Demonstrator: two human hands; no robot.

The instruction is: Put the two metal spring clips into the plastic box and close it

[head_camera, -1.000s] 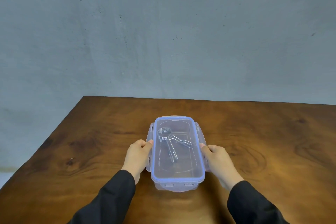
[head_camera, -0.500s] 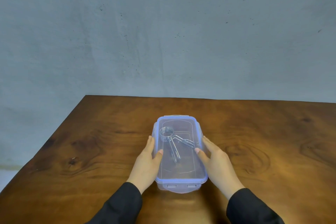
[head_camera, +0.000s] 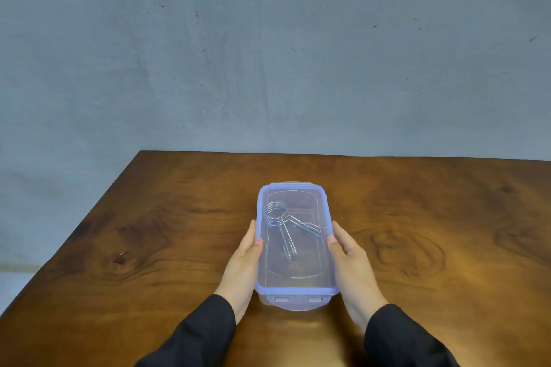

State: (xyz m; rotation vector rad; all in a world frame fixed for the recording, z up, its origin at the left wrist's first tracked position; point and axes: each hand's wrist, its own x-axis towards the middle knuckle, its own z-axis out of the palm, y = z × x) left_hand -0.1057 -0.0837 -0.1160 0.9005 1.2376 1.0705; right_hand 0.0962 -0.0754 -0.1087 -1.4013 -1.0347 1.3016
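1. A clear plastic box (head_camera: 295, 271) with a pale blue-rimmed lid (head_camera: 293, 197) sits on a brown wooden table (head_camera: 149, 241), nearer the table's front edge than its far edge, and roughly midway between the left edge and the right side of the view
2. The lid lies flat on the box; the clasp flap on the near short end (head_camera: 298, 300) is folded down
3. Through the lid, metal spring clips (head_camera: 283, 223) are visible inside: a wire coil in the far-left part of the box with handles reaching toward the middle and right; the two clips overlap and are hard to tell apart
4. The left hand (head_camera: 243, 265) lies flat against the box's left long side, fingers together and extended, thumb tip resting on the lid rim
5. The right hand (head_camera: 351, 265) mirrors it on the right long side, fingers together, thumb on the rim
6. Black sleeves (head_camera: 196, 337) cover both forearms
7. A grey wall (head_camera: 268, 53) stands behind the table
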